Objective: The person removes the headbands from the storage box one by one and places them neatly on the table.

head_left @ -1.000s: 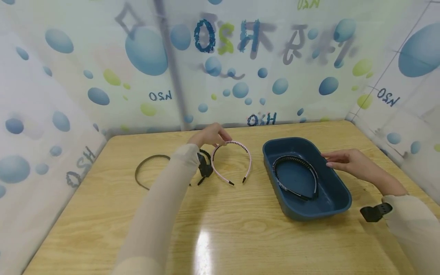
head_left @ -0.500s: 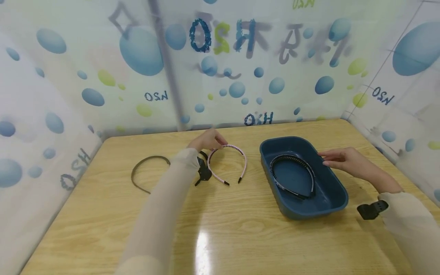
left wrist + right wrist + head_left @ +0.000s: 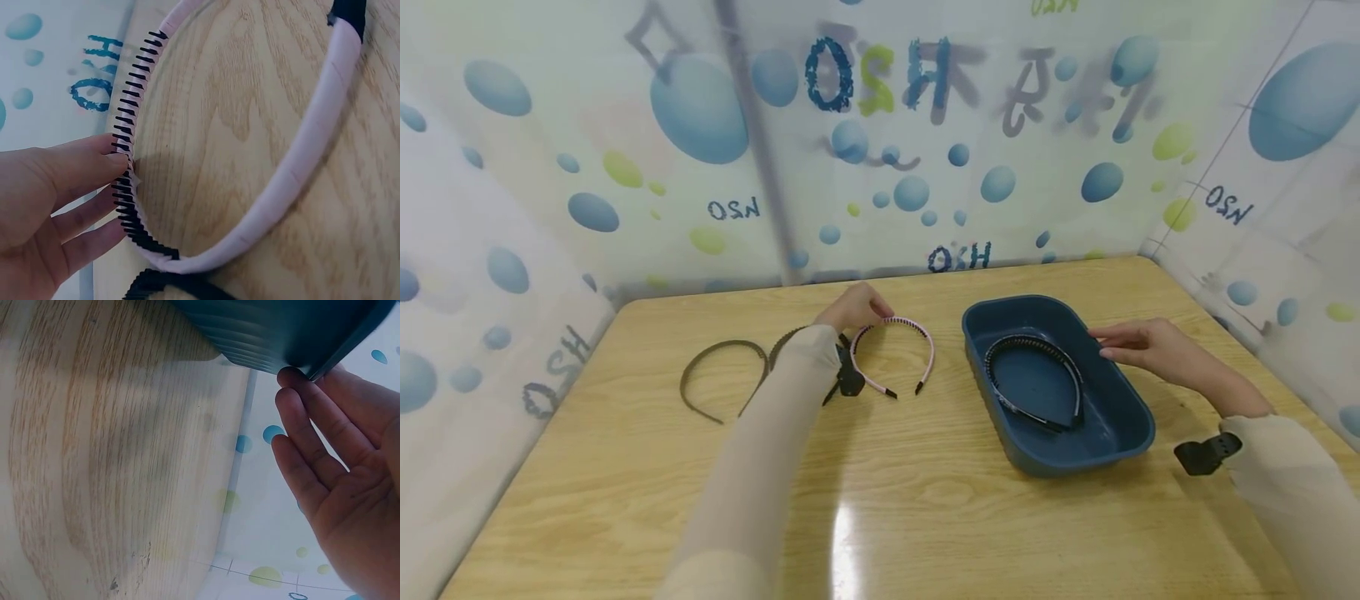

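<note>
A pink headband point(image 3: 932, 353) with black teeth along its inside lies on the table by my left hand point(image 3: 854, 306). In the left wrist view the thumb and index finger pinch the toothed top of the headband point(image 3: 275, 203), while the other fingers stay loosely spread behind it. My right hand point(image 3: 1150, 350) holds the right rim of a blue plastic bin point(image 3: 1108, 440), fingers on the outer side and thumb over the edge. The right wrist view shows these fingers point(image 3: 306, 425) up against the bin's rim. Inside the bin lie black headbands point(image 3: 1030, 340), overlapping each other.
Left of the pink headband, a thin dark headband point(image 3: 683, 377) lies on the wooden table point(image 3: 925, 517). Another dark headband point(image 3: 781, 340) and a black one are partly hidden by my left forearm. A curtain point(image 3: 700, 108) with bubble prints stands behind the table.
The whole scene shifts slightly left as the head view turns. My left hand keeps its hold on the pink headband, and my right hand stays at the bin's rim.
</note>
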Demonstrator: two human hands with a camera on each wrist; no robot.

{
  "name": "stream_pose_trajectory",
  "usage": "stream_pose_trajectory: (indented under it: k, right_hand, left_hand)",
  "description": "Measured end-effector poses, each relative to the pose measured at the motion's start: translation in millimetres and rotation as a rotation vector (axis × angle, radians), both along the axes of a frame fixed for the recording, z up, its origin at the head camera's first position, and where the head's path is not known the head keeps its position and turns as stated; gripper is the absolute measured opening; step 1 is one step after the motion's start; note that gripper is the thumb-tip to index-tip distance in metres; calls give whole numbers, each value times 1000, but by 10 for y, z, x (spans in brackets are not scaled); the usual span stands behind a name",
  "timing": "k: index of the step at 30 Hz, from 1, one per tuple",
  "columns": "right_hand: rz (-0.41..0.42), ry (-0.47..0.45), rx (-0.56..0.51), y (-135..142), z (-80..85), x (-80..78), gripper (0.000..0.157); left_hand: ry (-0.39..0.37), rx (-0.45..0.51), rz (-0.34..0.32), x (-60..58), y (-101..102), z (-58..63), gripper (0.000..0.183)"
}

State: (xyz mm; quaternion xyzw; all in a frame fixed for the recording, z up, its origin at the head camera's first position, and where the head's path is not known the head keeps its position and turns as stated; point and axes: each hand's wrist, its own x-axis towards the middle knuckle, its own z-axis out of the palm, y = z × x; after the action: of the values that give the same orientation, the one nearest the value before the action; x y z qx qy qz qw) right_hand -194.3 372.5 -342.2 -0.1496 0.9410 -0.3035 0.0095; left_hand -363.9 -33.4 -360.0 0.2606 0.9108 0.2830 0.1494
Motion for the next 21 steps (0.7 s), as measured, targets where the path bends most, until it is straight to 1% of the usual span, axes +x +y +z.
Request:
stream_pose_trajectory:
  k: [10,21]
  right_hand:
    - [-2,0,-3,0,4,-9,37]
    - [-5,-8,-16,2,1,0,38]
  left_hand:
    - [-5,22,41,-20,16,-50,21]
    - [-28,46,70,-2,36,-58,21]
